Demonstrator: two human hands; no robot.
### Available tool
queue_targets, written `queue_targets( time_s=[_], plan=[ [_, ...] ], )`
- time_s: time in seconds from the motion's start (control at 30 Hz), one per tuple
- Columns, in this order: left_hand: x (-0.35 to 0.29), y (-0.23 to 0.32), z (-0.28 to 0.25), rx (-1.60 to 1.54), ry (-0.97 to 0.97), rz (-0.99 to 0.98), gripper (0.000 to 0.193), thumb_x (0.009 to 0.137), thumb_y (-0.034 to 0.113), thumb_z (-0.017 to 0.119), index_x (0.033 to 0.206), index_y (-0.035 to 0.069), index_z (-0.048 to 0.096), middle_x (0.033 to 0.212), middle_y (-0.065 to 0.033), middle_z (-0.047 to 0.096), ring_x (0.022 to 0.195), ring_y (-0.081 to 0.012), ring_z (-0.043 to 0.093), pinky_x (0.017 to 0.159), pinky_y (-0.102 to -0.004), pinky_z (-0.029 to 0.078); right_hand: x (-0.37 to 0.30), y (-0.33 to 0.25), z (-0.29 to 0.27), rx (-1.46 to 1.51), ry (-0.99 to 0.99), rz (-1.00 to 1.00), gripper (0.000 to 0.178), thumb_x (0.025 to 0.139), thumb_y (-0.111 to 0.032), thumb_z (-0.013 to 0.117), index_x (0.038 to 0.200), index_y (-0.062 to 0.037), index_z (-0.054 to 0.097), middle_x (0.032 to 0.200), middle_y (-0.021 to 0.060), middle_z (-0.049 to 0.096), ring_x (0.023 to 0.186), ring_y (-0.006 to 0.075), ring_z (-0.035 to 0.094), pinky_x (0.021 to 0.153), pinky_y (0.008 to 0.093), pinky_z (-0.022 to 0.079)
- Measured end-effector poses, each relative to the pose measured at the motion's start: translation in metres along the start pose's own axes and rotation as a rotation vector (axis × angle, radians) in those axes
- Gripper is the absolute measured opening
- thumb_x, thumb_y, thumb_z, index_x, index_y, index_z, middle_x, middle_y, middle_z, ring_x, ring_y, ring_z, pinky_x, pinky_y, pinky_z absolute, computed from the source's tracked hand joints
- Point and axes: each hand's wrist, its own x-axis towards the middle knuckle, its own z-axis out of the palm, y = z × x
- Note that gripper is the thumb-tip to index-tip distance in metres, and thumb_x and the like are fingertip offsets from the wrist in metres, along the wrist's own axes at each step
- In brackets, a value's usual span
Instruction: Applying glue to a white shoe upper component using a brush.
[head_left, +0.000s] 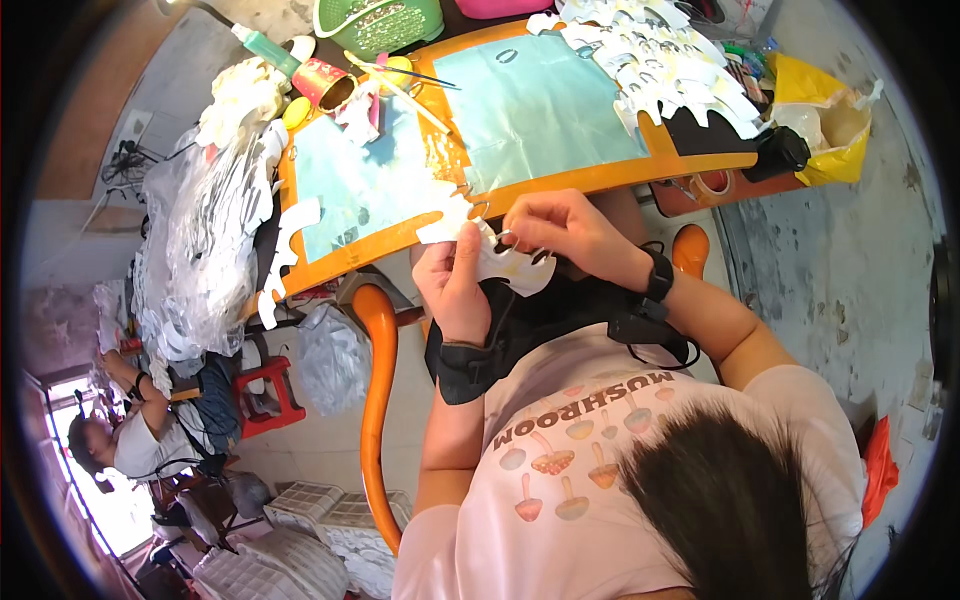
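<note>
In front of my lap, at the table's near edge, I hold a white card [518, 272] with scalloped, notched edges. My left hand [452, 285] is closed on its left part, the thumb lying on top. Over its upper right edge my right hand [572, 232] is pinched, thumb and fingertips together. What lies between those fingertips is too small to make out. Thin curved pieces, like rings, show along the card's notches. Another notched white strip [290, 248] hangs over the table's left edge.
The orange-edged table [590, 178] carries pale blue sheets [540, 105]. White notched cards [670, 70] lie at back right, a green basket [378, 25] at the back, a red cup [325, 85] and plastic-wrapped stacks [200, 230] at left. A yellow bag [825, 115] stands right. Another person [155, 430] sits far left.
</note>
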Motion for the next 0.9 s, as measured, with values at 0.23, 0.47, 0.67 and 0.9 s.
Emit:
queue_targets(
  time_s=[0.23,0.47,0.67,0.9],
  plan=[
    [-0.006,-0.001,0.0,-0.022,-0.039,-0.105,0.012,0.092,0.006,0.066,0.085,-0.003,0.063,0.081,0.001,0.061,0.071,-0.0026,0.053,0.064,-0.0176,0.041,-0.002,-0.006,-0.008,-0.158,0.0,-0.056,0.015,0.098,-0.013,0.06,0.092,0.0002,0.065,0.085,-0.0018,0.062,0.076,0.0036,0.053,0.068,0.021,0.044],
    [-0.007,-0.001,-0.002,-0.26,-0.114,-0.075,0.018,0.095,0.011,0.064,0.094,-0.007,0.064,0.087,-0.0046,0.066,0.075,-0.0079,0.058,0.072,-0.0239,0.045,0.002,-0.001,0.002,0.199,-0.018,0.04,0.018,0.097,-0.016,0.059,0.091,0.0,0.065,0.085,-0.0005,0.062,0.076,0.0051,0.053,0.069,0.0214,0.043],
    [-0.007,-0.02,-0.004,-0.265,-0.095,-0.102,0.017,0.095,0.012,0.063,0.096,-0.005,0.065,0.087,-0.0044,0.066,0.073,-0.0084,0.059,0.069,-0.0227,0.046,0.003,0.009,-0.004,0.239,0.094,0.121,0.019,0.097,-0.016,0.059,0.088,-0.0017,0.067,0.084,-0.0011,0.063,0.072,0.0041,0.052,0.067,0.0214,0.042],
    [-0.009,-0.006,-0.002,0.093,-0.139,-0.081,0.021,0.097,0.02,0.065,0.091,-0.001,0.067,0.073,0.0024,0.061,0.065,-0.0042,0.052,0.058,-0.0199,0.037,0.005,0.0,-0.003,0.091,0.058,0.066,0.021,0.097,-0.019,0.059,0.085,-0.0022,0.065,0.079,-0.0019,0.06,0.072,0.0028,0.052,0.066,0.02,0.042]
  ],
)
